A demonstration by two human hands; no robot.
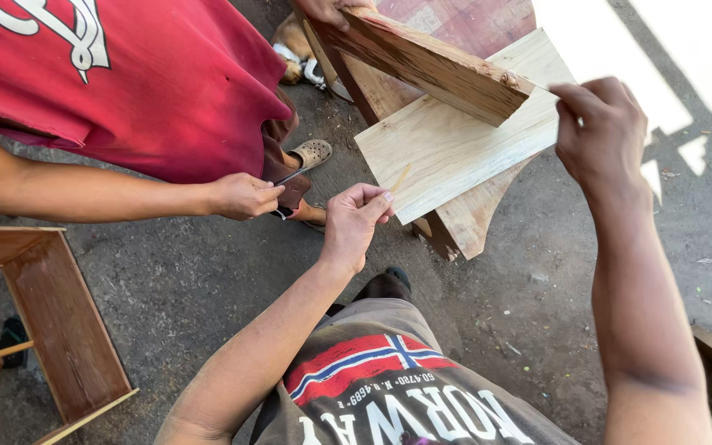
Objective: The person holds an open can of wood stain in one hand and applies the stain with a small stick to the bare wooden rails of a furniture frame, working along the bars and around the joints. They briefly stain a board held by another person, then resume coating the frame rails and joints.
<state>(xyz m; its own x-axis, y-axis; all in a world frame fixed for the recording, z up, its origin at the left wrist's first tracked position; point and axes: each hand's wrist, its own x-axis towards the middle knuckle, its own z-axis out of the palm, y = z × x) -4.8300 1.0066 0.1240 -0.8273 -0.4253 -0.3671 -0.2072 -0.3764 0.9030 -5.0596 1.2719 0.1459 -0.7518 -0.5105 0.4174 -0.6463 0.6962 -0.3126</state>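
Rough grey concrete ground (208, 288), partly sunlit at the right, lies under everything. A pale, unfinished wooden board (455, 148) with clear grain is held up off the ground, resting on darker reddish planks (463, 218). The left hand (354, 218) is closed in a pinch on a thin yellowish pencil (401, 176), whose tip meets the board's near-left edge. The right hand (599, 132) is pinched narrow at the board's far-right edge, on something thin that cannot be made out. A thick rough-sawn plank (430, 62), reddish brown with a ragged end, is laid aslant over the pale board and steadied at its top by another person's hand (327, 10). That person, in a red shirt (142, 74), grips a small dark object in the other hand (241, 196). As a judgement, marking seems only begun: no drawn line or cut is visible on the pale board. An open brown wooden box frame (59, 321) stands at the left.
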